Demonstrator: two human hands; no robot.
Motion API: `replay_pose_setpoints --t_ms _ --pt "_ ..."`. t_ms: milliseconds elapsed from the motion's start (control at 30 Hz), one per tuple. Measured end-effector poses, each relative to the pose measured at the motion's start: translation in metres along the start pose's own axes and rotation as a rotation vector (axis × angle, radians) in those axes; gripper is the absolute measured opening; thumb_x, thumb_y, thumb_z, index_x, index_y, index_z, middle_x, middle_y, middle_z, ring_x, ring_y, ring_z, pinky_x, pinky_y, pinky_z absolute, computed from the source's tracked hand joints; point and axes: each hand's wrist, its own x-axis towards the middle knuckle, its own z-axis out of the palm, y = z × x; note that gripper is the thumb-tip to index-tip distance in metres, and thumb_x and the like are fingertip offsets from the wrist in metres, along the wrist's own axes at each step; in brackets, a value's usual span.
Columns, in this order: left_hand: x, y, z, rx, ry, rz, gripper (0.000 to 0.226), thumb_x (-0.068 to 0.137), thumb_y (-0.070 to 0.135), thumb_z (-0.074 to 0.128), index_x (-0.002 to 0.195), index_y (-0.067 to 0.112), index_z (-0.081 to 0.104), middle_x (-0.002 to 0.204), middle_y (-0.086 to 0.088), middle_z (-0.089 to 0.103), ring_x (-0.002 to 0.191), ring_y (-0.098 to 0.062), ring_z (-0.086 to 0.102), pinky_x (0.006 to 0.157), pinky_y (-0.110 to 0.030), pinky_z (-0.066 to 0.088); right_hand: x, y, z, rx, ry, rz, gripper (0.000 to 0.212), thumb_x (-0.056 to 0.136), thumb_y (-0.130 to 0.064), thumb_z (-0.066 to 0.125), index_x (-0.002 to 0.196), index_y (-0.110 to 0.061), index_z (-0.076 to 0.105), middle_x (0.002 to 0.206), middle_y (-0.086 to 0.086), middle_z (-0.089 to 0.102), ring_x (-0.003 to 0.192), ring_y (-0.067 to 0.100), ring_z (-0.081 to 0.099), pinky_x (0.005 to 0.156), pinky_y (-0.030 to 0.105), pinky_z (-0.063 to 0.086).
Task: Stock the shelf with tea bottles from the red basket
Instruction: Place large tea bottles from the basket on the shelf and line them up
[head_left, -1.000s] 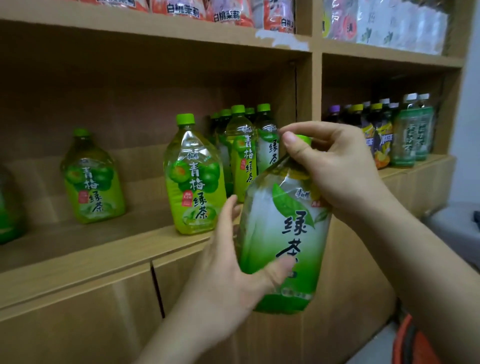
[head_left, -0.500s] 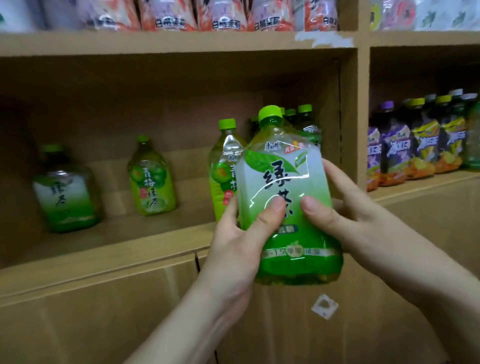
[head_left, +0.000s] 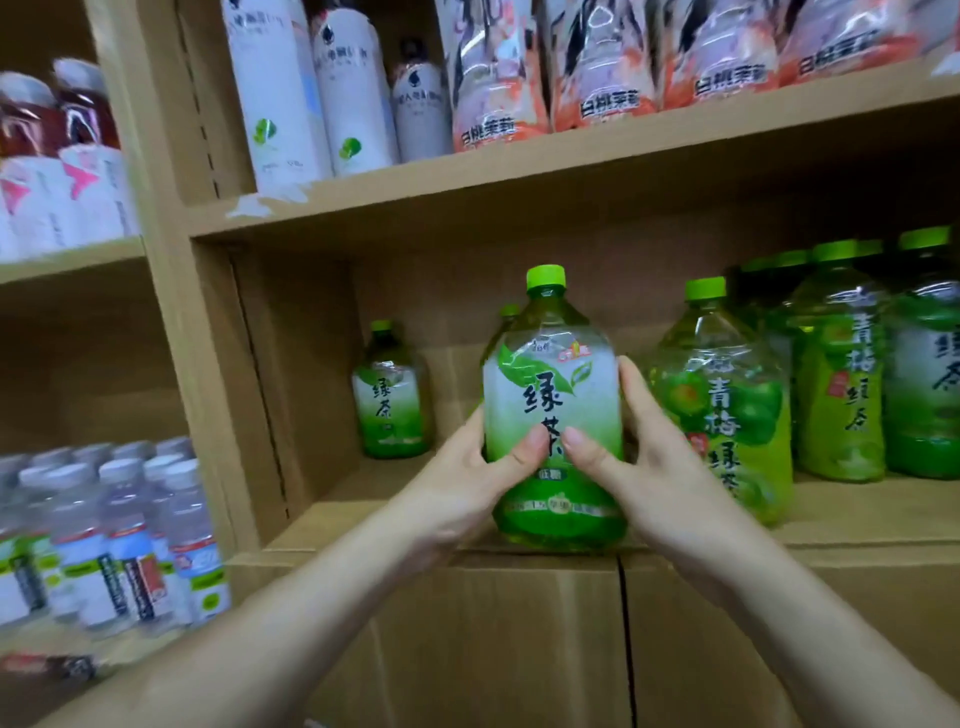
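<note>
Both hands are on it: the green tea bottle (head_left: 553, 415) stands upright at the front edge of the wooden shelf (head_left: 857, 525), green cap up, label facing out. Whether its base rests fully on the board or hangs just above it, I cannot tell from here. The left hand (head_left: 467, 488) wraps the bottle's left side, thumb pressed across the front of the label. The right hand (head_left: 649, 467) clasps the right side, fingers reaching up along the label, thumb on the front too, the two thumb tips nearly meeting. So that's a firm two-handed grasp, both hands closed around the one bottle.

Deeper in the same bay, to the left, another green tea bottle of the same kind (head_left: 392, 395) stands near the back wall, well apart from the held one. Another green cap peeks out directly behind the held bottle. Just beside the right hand sits a plum green tea bottle (head_left: 727, 410) with a yellow-green label, and more green-capped bottles (head_left: 852, 374) crowd the right end of the shelf.

Up above, tall white bottles (head_left: 311, 98) and orange-and-white labelled bottles (head_left: 597, 78) line the upper shelf. Down at the left, clear water bottles (head_left: 119, 540) with white caps, a bit blurred
</note>
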Motion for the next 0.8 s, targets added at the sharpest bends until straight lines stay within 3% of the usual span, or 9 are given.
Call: replay_pose_setpoints --t_ms 100,233,333,400,500,567,667,800 --pt "-0.001 -0.017 -0.025 0.092 0.063 -0.01 0.05 0.086 0.021 0.063 0.132 0.01 0.047 0.122 -0.005 0.068 0.112 -0.017 0.064 0.088 -0.026 0.053 0.016 0.02 0.02 -0.04 -0.09 0.032 0.095 0.089 -0.022 0.064 0.154 -0.029 -0.004 0.141 -0.017 0.048 0.125 0.003 0.051 0.109 0.038 0.042" --pt "0.0 -0.026 -0.048 0.249 0.114 -0.023 0.052 0.086 0.005 0.066 0.132 0.012 0.044 0.116 0.003 0.068 0.1 -0.001 0.067 0.081 -0.017 0.052 0.026 0.027 0.037 -0.397 -0.108 0.02 0.094 0.09 -0.036 0.062 0.153 -0.028 -0.008 0.138 -0.012 0.05 0.128 0.012 0.049 0.104 0.025 0.039" --pt "0.006 -0.027 -0.066 0.508 0.168 -0.019 0.069 0.074 0.023 0.081 0.133 0.024 0.044 0.122 0.01 0.065 0.109 -0.002 0.062 0.097 -0.029 0.05 0.04 0.028 0.044 -0.608 -0.091 0.057 0.093 0.087 -0.048 0.061 0.153 -0.025 0.0 0.135 0.001 0.058 0.122 0.026 0.054 0.099 0.04 0.045" --pt "0.008 -0.024 -0.073 0.665 0.224 0.04 0.083 0.066 0.031 0.087 0.134 0.03 0.039 0.129 0.014 0.058 0.118 -0.002 0.055 0.105 -0.031 0.043 0.05 0.03 0.05 -0.652 -0.082 0.077 0.088 0.085 -0.049 0.062 0.151 -0.025 0.009 0.13 0.005 0.061 0.117 0.03 0.057 0.095 0.043 0.048" --pt "0.009 -0.019 -0.082 0.949 0.283 0.125 0.116 0.063 0.041 0.086 0.15 0.032 0.01 0.149 0.003 0.037 0.135 -0.013 0.04 0.113 -0.031 0.033 0.064 0.035 0.064 -0.603 -0.08 0.104 0.082 0.085 -0.043 0.065 0.148 -0.026 0.014 0.133 0.008 0.056 0.118 0.03 0.055 0.1 0.043 0.045" --pt "0.005 -0.017 -0.091 1.15 0.275 0.186 0.114 0.069 0.045 0.08 0.148 0.042 -0.002 0.15 -0.003 0.033 0.132 -0.022 0.044 0.106 -0.034 0.041 0.073 0.038 0.073 -0.507 -0.048 0.136 0.09 0.086 -0.037 0.067 0.149 -0.038 0.003 0.138 0.012 0.046 0.122 0.03 0.051 0.104 0.041 0.042" --pt "0.002 -0.017 -0.112 1.416 0.214 0.19 0.105 0.077 0.05 0.071 0.142 0.052 -0.011 0.143 -0.009 0.033 0.122 -0.028 0.05 0.095 -0.038 0.049 0.083 0.042 0.091 -0.377 -0.038 0.113 0.099 0.084 -0.027 0.069 0.138 -0.062 -0.006 0.135 0.009 0.05 0.113 0.028 0.058 0.094 0.047 0.051" --pt "0.004 -0.021 -0.135 1.517 0.255 0.14 0.101 0.08 0.051 0.068 0.145 0.045 -0.009 0.133 -0.007 0.034 0.116 -0.025 0.051 0.089 -0.037 0.052 0.099 0.044 0.116 -0.281 -0.103 0.065 0.093 0.088 -0.013 0.064 0.142 -0.06 0.006 0.123 -0.014 0.054 0.113 0.018 0.059 0.097 0.043 0.051"
